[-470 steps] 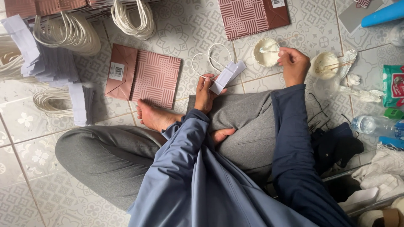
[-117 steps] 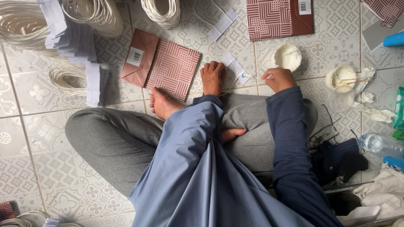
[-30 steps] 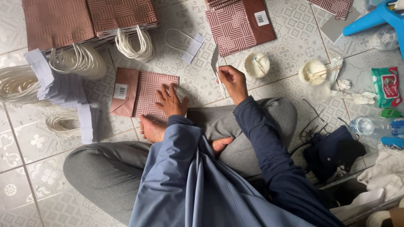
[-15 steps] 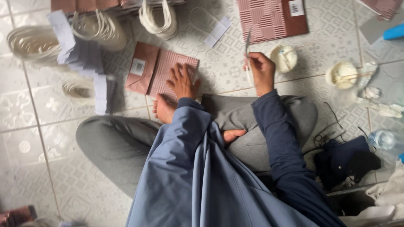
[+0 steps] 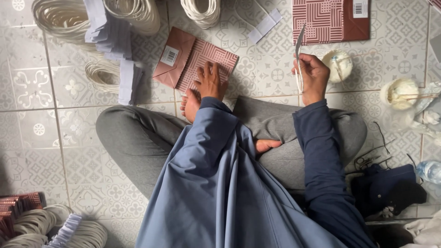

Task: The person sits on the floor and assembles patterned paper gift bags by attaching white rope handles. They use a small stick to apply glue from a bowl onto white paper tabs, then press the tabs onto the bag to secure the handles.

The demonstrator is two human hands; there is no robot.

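While the left hand [image 5: 209, 82] lies flat, fingers spread, pinning the folded maroon patterned paper bag [image 5: 195, 64] to the tiled floor [image 5: 275, 73] in front of the crossed legs, the right hand [image 5: 312, 76] stays apart from it. It pinches a thin white paper strip [image 5: 299, 43] upright, perhaps with a cord loop, kept clear of the small pale glue cup [image 5: 337, 65] just beside it.

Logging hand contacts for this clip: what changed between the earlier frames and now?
The left hand left the lap and now presses flat on the patterned paper bag on the floor. The right hand, earlier at the small white pots, picked up a thin pale strip with a loop of white cord and holds it upright. The cord bundles and the second bag lie as before.
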